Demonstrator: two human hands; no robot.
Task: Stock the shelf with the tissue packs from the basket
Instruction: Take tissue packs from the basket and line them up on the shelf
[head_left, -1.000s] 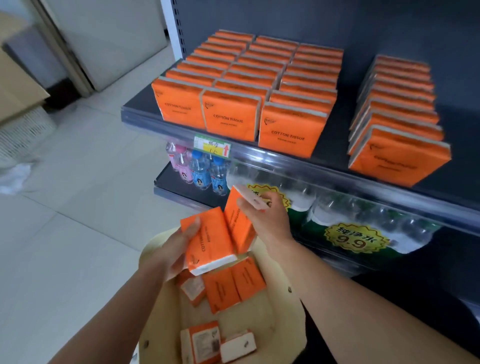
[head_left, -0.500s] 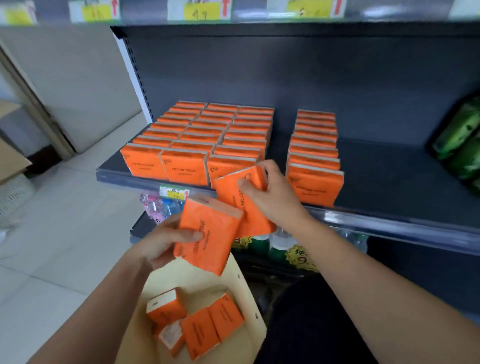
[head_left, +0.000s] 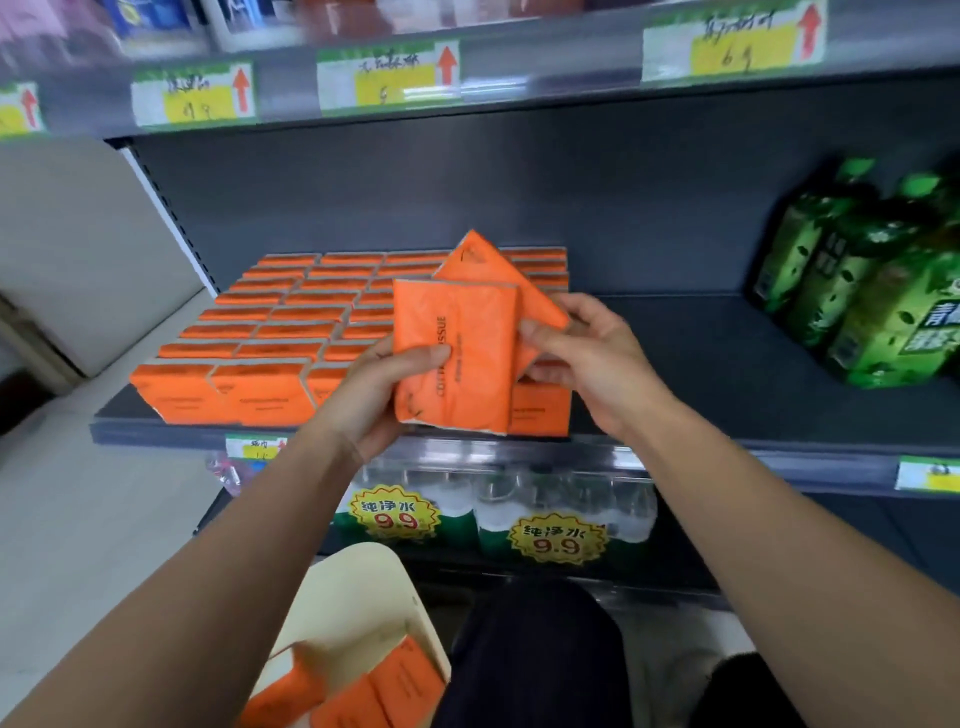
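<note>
Item: two tissue packs, lifted from over the basket (head_left: 353, 592) to shelf (head_left: 701, 364) height. Your left hand (head_left: 371, 387) grips the front pack (head_left: 457, 364), thumb across its face. Your right hand (head_left: 592, 358) pinches the tilted pack (head_left: 483, 265) behind it. Both hover before the rightmost row (head_left: 537, 413), unplaced. Spare packs (head_left: 374, 691) remain in the basket.

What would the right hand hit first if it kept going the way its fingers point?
Probably the front pack held by the left hand: the right hand points its fingers left, and its own tilted pack sits partly behind that one. Depth is unclear; the shelved rows lie beyond.
</note>
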